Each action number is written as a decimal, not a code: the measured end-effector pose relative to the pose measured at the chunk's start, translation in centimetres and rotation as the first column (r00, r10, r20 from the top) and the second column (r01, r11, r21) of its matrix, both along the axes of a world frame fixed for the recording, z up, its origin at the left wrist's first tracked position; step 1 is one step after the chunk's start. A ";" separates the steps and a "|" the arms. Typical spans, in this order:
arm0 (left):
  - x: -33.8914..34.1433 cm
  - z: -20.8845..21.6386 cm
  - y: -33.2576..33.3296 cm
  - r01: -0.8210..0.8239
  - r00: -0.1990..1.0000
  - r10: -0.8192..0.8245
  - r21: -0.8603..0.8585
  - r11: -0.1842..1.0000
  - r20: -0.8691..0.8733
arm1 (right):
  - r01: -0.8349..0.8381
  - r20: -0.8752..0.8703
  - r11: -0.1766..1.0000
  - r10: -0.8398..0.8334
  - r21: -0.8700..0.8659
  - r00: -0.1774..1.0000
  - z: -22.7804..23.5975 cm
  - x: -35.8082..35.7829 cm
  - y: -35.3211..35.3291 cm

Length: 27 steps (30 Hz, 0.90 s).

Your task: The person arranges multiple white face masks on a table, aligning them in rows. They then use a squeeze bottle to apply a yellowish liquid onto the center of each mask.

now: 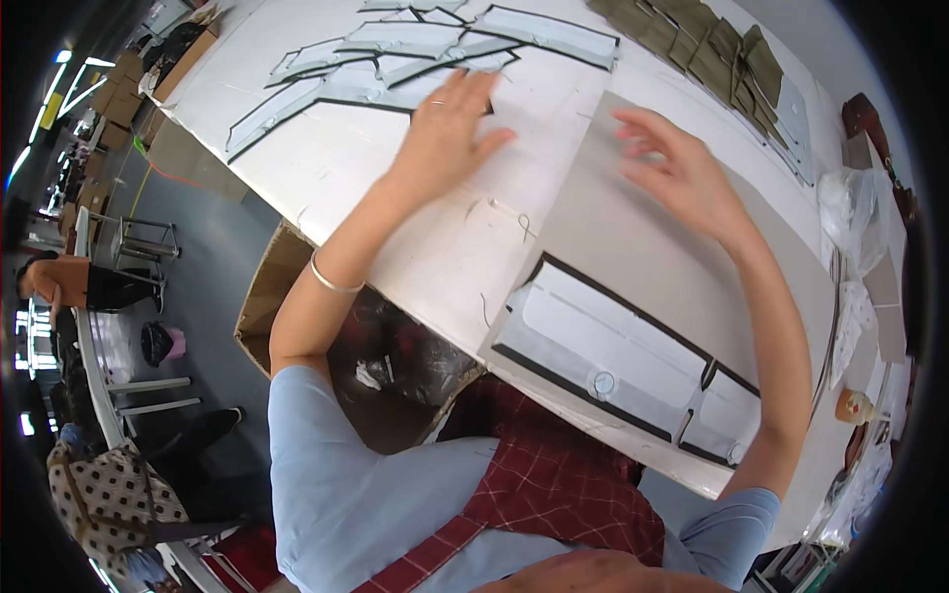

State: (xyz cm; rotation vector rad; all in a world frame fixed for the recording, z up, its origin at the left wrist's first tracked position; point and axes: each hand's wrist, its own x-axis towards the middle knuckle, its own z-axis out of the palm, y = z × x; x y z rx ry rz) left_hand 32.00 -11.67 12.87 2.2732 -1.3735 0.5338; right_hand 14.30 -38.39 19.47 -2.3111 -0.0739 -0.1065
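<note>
My left hand [450,128] lies flat, fingers stretched, at the near edge of an overlapping group of pale blue-white panels with black borders [390,84]. Whether it presses on a panel or only on the table is hard to tell. Over the far part of a grey board [643,247] hovers my right hand [682,173], its fingers apart and slightly curled, a little blurred, nothing visible in them. On the board's near end rests a pale panel with black edging and a round mark [608,346], together with a smaller similar piece [722,415] partly behind my right forearm.
Olive fabric pieces [707,44] are piled at the far right of the white table [450,267]. A loose thread loop [525,227] lies left of the board. Clear plastic [852,212] and a small bottle [853,406] sit rightward. Below the left edge stands a cardboard box [259,296].
</note>
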 end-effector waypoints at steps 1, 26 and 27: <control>3.0 -1.6 0.9 -0.118 0.991 0.120 -0.029 0.993 0.064 | -0.013 -0.015 0.998 0.014 0.067 1.000 -0.9 3.3 0.5; -7.9 -0.2 5.3 -0.180 0.967 0.232 0.356 0.917 -0.106 | 0.064 0.165 0.869 0.020 -0.491 0.986 -6.6 28.4 -9.3; -7.8 -0.1 5.2 -0.172 0.968 0.226 0.371 0.912 -0.107 | 0.090 0.318 0.908 0.049 -0.409 0.947 -6.2 28.5 -8.8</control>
